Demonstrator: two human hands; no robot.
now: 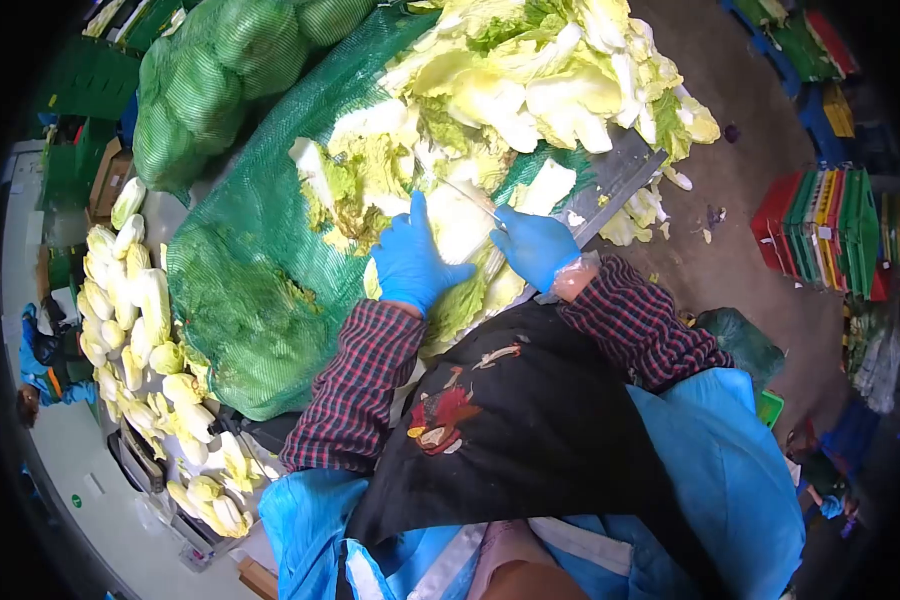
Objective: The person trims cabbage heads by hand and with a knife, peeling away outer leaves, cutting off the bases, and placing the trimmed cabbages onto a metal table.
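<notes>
My left hand (407,265), in a blue glove, lies with its thumb and index finger spread against a napa cabbage (458,228). In my right hand (538,247), also gloved in blue, is a knife (475,198); its thin blade points up and left over the cabbage, and the handle is mostly covered by my fingers. Loose cabbage leaves (365,150) lie just beyond my hands. A larger heap of pale leaves (540,80) spreads at the top of the view. Below my hands, more green leaf (457,312) shows near my apron.
A green mesh sack (260,310) with cabbage inside lies at left, and filled sacks (220,80) sit behind it. Whole cabbages (135,300) cover the far-left surface. The metal table edge (625,185) runs at right. Stacked crates (820,230) stand on the floor.
</notes>
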